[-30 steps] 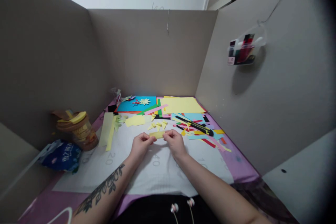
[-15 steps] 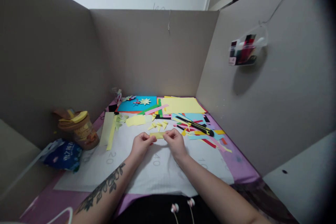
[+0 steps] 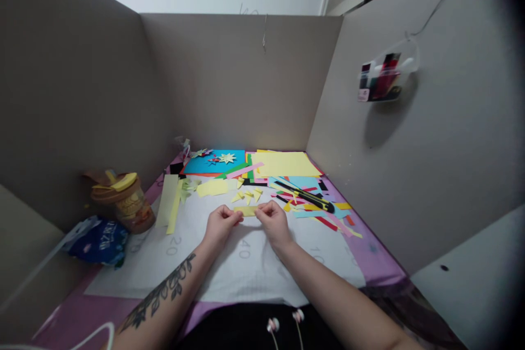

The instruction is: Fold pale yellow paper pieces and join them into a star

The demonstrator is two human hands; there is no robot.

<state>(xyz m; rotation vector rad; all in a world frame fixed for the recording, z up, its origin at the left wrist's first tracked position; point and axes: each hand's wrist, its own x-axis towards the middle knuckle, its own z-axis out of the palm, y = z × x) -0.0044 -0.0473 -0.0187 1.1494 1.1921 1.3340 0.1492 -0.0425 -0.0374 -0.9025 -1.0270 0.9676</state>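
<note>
A short, flat strip of pale yellow paper (image 3: pixel 246 211) is stretched level between the two hands, raised a little above the white sheet (image 3: pixel 229 279) spread on the table. The left hand (image 3: pixel 221 223) pinches one end, thumb against closed fingertips, and the right hand (image 3: pixel 274 221) nips the other end the same way. Grey numerals are printed on the sheet: "40" stands below the strip and "20" to its left, with fainter figures farther out. Just beyond the hands lie small folded yellow paper pieces (image 3: pixel 257 194). Right of these, a black-and-yellow utility knife (image 3: pixel 304 195) rests across loose multicoloured paper strips (image 3: pixel 328 223). Left of the hands are a long, pale yellow-green paper piece (image 3: pixel 167 199) and, near it, a brown cup with a yellow-topped lid (image 3: pixel 133 205); its golden lettering is too small to read and the lid hides its inside. In front of the cup sits a glossy blue plastic bag (image 3: pixel 100 241), its white characters unclear and its contents hidden. At the back, a many-pointed pale paper star (image 3: pixel 227 158) lies on a bright blue sheet (image 3: pixel 205 168), beside pale yellow sheets (image 3: pixel 283 164). High on the right grey wall (image 3: pixel 443 136) hangs a clear plastic container (image 3: pixel 410 60) showing red and black shapes, with blurred, illegible labelling.
</note>
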